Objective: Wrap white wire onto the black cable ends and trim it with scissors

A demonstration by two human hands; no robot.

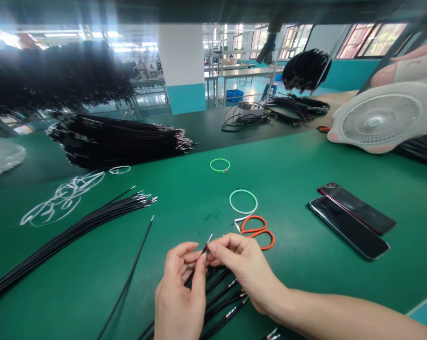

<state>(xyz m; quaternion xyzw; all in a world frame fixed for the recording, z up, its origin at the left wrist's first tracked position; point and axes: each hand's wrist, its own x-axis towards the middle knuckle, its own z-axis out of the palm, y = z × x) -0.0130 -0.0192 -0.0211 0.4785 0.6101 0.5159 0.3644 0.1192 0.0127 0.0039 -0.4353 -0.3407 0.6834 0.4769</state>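
My left hand (180, 288) and my right hand (243, 267) meet above the green mat (298, 165), their fingertips pinching a thin black wire (203, 250) with a bare metal tip. Several similar wires (222, 300) with metal ends lie fanned out beneath my hands. Orange-handled scissors (256, 233) rest just beyond my right hand. To the left lie a loose bundle of black wires (72, 233) and a single black wire (133, 264).
A green ring (243, 201) and a smaller one (219, 165) lie on the mat. Two phones (348, 227) sit to the right, below a white fan (381, 118). A large black wire bundle (117, 140) lies farther back, and more wires hang overhead.
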